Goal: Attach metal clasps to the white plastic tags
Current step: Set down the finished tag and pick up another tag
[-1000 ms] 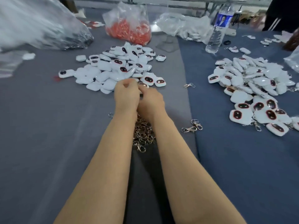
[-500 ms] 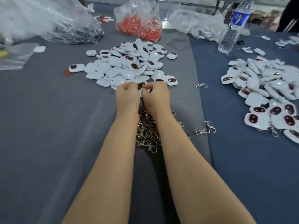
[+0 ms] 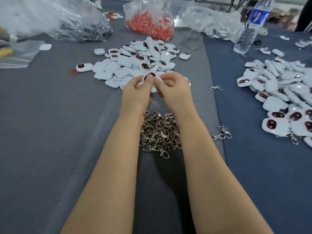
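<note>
held tag [image 3: 149, 76]: a white plastic tag, its dark red-rimmed oval facing up, is being held in the air just beyond the clasp heap [image 3: 160, 132], between the 2 hands.
left hand [image 3: 135, 93]: its fingers are grasping the held tag, with the thumb pressing on the near edge of the face.
right hand [image 3: 175, 92]: its fingers are curling in and pinching at the held tag's right edge; whether a clasp is sitting between them cannot be told.
clasp heap: a tangle of metal swivel clasps is lying on the desk between the 2 forearms, just behind the wrists.
near tag pile [image 3: 135, 63]: white tags are lying beyond the clasp heap, right behind the hands, some face up and some back up.
side tag pile [image 3: 283, 92]: more tags are lying well to the right of the clasp heap.
stray clasps [image 3: 225, 132]: 2 are lying just right of the clasp heap; 1 single clasp [image 3: 216, 88] is lying right of it and farther out.
red ring [image 3: 73, 71]: lying left of and beyond the clasp heap.
red-filled bag [image 3: 150, 22]: sitting far beyond the clasp heap.
water bottle [image 3: 248, 31]: standing far beyond and right of the clasp heap.
clear bag [image 3: 50, 19]: bulging far beyond and left of the clasp heap.
desk: grey cloth [image 3: 42, 132] is lying under the clasp heap, and blue cloth [image 3: 261, 174] is covering the desk to its right.
</note>
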